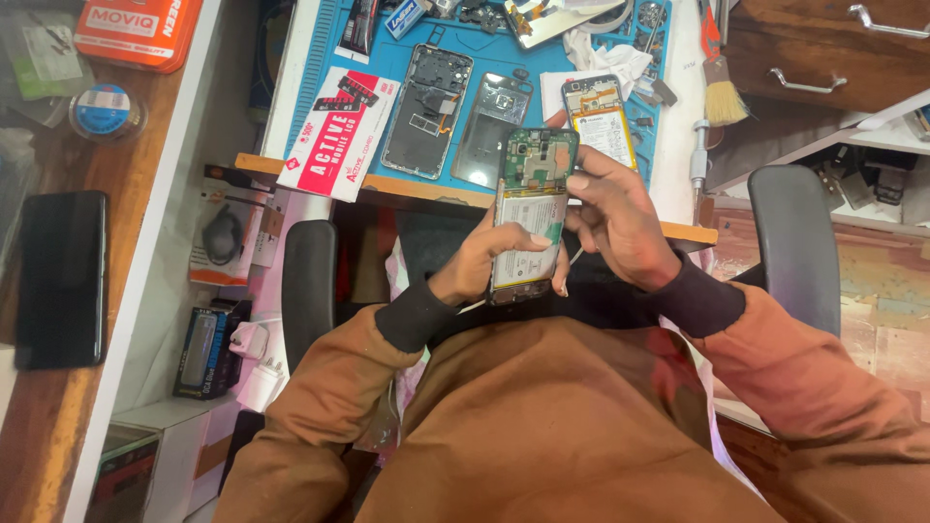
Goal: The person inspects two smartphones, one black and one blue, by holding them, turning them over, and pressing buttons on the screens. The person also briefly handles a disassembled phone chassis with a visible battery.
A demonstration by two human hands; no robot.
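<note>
I hold an opened phone (pixel 531 208) over my lap, its back removed so the green circuit board and white battery show. My left hand (pixel 480 261) grips its lower left side, thumb across the battery. My right hand (pixel 615 218) clasps the right edge, fingers touching the board near the top. A thin white tool or wire pokes out below my hands. Both sleeves are brown with dark cuffs.
A blue work mat (pixel 484 58) on the bench holds several dismantled phones, a phone frame (pixel 426 111), a back cover (pixel 492 126), a red-and-white packet (pixel 341 131) and a brush (pixel 722 92). A black phone (pixel 60 279) lies on the left counter. Chair armrests (pixel 308 286) flank me.
</note>
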